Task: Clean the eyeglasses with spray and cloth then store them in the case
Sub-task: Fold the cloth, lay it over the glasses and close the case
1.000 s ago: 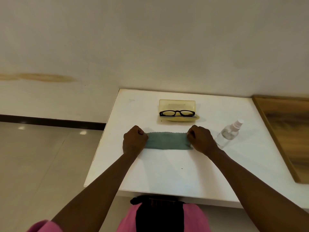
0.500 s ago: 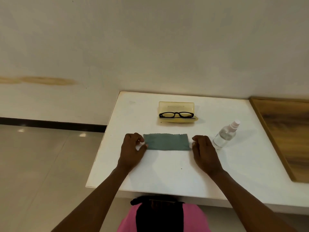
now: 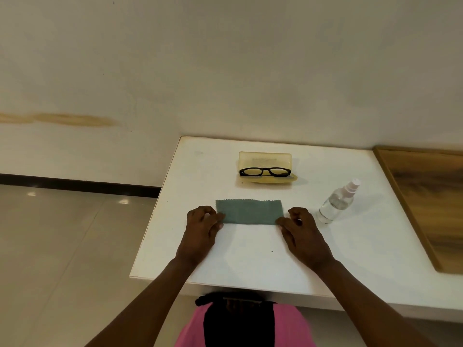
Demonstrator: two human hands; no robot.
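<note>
cloth flat | eyeglasses in open case | spray bottle lying

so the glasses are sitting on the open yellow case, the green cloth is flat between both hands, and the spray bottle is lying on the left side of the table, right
Not quite: the spray bottle lies on the right side of the table, just beyond the right hand, as the head view shows. The rest holds: the glasses sit on the open yellow case, and the green cloth lies flat between both hands, the left hand at its other end.
</note>
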